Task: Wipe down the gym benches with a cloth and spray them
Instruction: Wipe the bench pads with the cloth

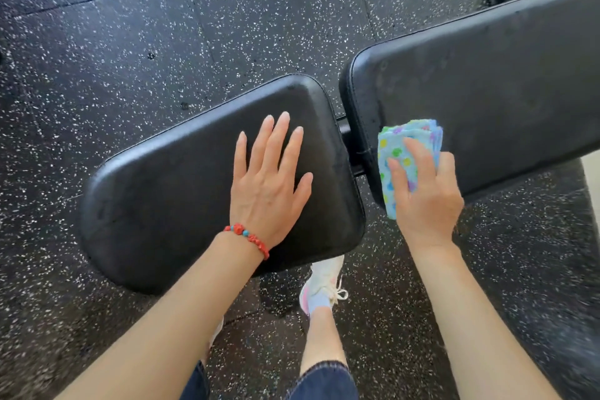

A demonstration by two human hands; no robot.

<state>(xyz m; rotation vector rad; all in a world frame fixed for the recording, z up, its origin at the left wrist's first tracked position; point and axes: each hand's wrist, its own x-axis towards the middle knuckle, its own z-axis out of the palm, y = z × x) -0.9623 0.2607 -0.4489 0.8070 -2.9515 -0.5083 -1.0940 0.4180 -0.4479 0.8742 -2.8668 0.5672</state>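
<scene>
A black padded gym bench fills the middle of the head view: a short seat pad (168, 191) on the left and a long back pad (487, 84) running up to the right. My left hand (269, 185) lies flat on the seat pad, fingers spread, holding nothing. My right hand (422, 191) presses a folded light-blue cloth with coloured dots (397, 149) against the near left corner of the back pad. No spray bottle is in view.
A narrow gap with a black metal bracket (345, 133) separates the two pads. Black speckled rubber floor tiles (130, 42) surround the bench. My foot in a white shoe (324, 286) stands under the seat pad's near edge.
</scene>
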